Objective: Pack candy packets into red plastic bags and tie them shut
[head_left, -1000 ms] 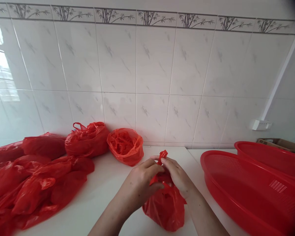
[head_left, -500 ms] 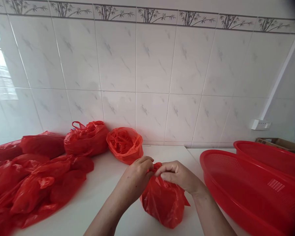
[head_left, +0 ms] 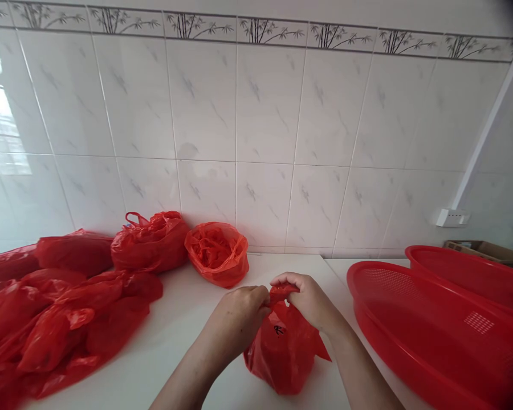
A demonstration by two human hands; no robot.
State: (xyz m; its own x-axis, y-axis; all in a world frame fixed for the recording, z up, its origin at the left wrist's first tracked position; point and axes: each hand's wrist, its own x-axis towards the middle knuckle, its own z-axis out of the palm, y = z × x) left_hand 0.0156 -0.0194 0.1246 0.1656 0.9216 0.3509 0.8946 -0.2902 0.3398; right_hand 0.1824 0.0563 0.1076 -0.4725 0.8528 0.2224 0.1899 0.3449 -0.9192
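Observation:
In front of me on the white table sits a red plastic bag [head_left: 282, 359], bulging low down and gathered at the top. A small black printed mark shows on its front. My left hand [head_left: 245, 313] is closed around the gathered plastic on the left side. My right hand [head_left: 305, 299] pinches a strip of the bag's top between thumb and fingers, a little to the right of the left hand. What the bag contains is hidden. Behind my hands stands an open red bag [head_left: 218, 250] with crumpled red plastic inside.
At left lie a heap of red bags [head_left: 64, 324] and, against the tiled wall, a full red bag with loop handles [head_left: 149, 245]. Two large red plastic baskets [head_left: 410, 319] stand at right, with a cardboard box [head_left: 491, 252] and a wall socket [head_left: 453, 217] behind.
My right hand has shifted up slightly and turned, with the plastic strip now pulled out between both hands. The left hand has dropped a little. The black mark on the bag has come into view.

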